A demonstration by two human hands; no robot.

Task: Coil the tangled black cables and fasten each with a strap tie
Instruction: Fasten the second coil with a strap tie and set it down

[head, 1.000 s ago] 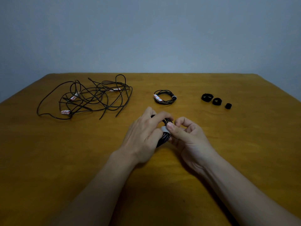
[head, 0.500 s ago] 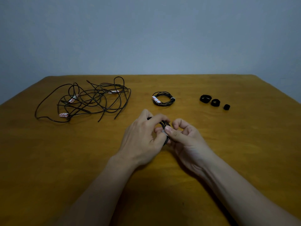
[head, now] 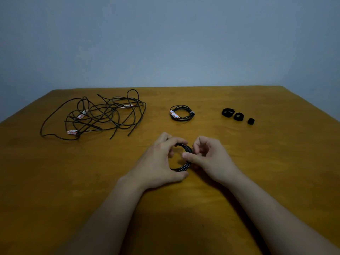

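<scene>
Head view: the coil (head: pixel 188 149), bunched tight between the hands a second ago, is now spread into a round ring at near centre and is judged ready for strapping. Its left side is gripped by the left hand (head: pixel 158 162). Its right side is pinched by the curled right hand (head: pixel 211 159).

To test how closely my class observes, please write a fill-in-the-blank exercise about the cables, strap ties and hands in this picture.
1. ____ strap ties lie loose on the right.
2. The tangled cables lie to the ____ of the resting coil.
3. The left hand and right hand hold a second coil of ____ cable.
Missing words: three; left; black.
</scene>
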